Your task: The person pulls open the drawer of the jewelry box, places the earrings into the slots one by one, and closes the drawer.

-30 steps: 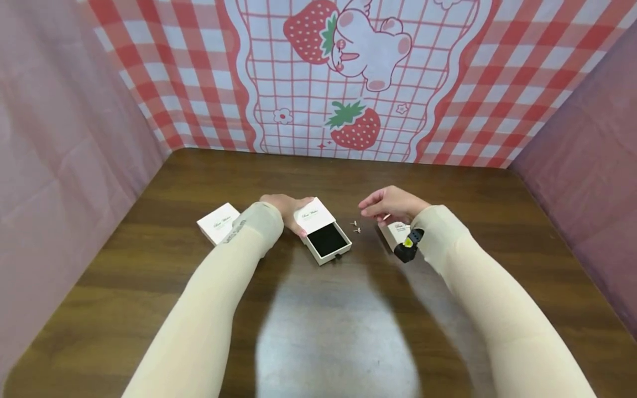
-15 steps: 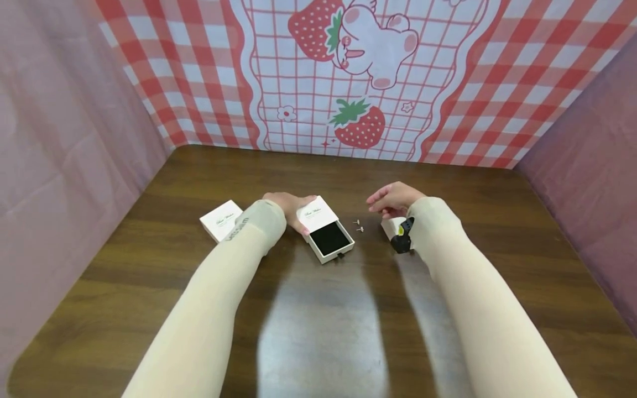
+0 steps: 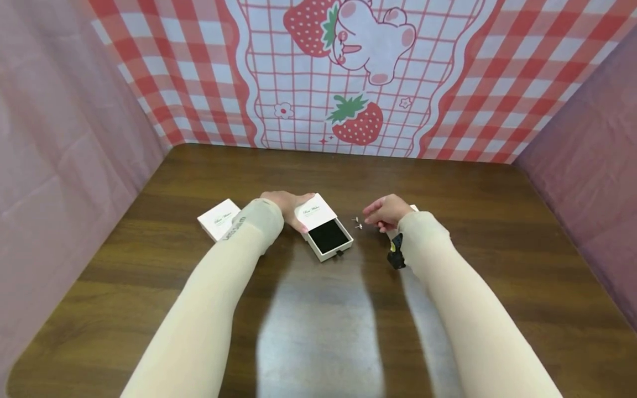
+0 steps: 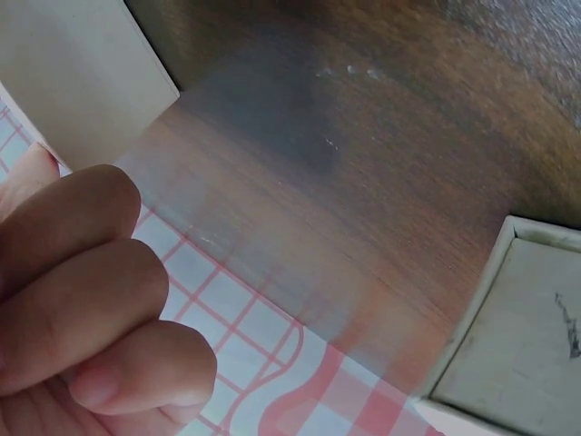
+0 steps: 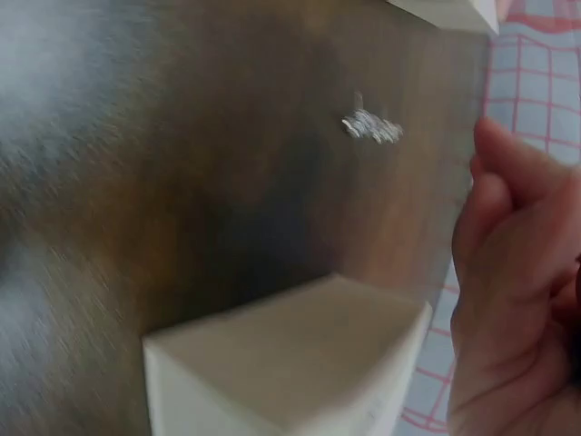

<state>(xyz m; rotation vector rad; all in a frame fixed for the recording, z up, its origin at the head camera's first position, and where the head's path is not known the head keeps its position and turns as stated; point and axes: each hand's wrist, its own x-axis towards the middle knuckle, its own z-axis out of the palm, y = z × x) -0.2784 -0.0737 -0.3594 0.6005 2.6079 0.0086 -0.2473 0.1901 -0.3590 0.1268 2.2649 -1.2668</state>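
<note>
loosely bent, with nothing to be seen between its fingertips, my right hand (image 3: 385, 211) hangs near two tiny pale studs (image 3: 356, 223) lying side by side on the tabletop (image 3: 139, 265). my left hand (image 3: 285, 205) grips the cover of a drawer box (image 3: 314, 214), thumb on the near side, its drawer slid partly out. those studs are what i'd worry about: they are so small and thin-stemmed that a clumsy pinch could send them skidding across the smooth wood. if i tug the drawer box sideways, its corner might knock them too, and my right wrist, low over another box (image 5: 281, 354), could nudge that. the drawer box is stiff white card, square and crisp-edged, with fine script on top, a matte black pad (image 3: 327, 236) inside and a dark pull tab (image 3: 340, 253) in front. further left lies a matching white box (image 3: 218, 219); behind, a softly creased checked cloth (image 3: 199, 72) hangs.
</note>
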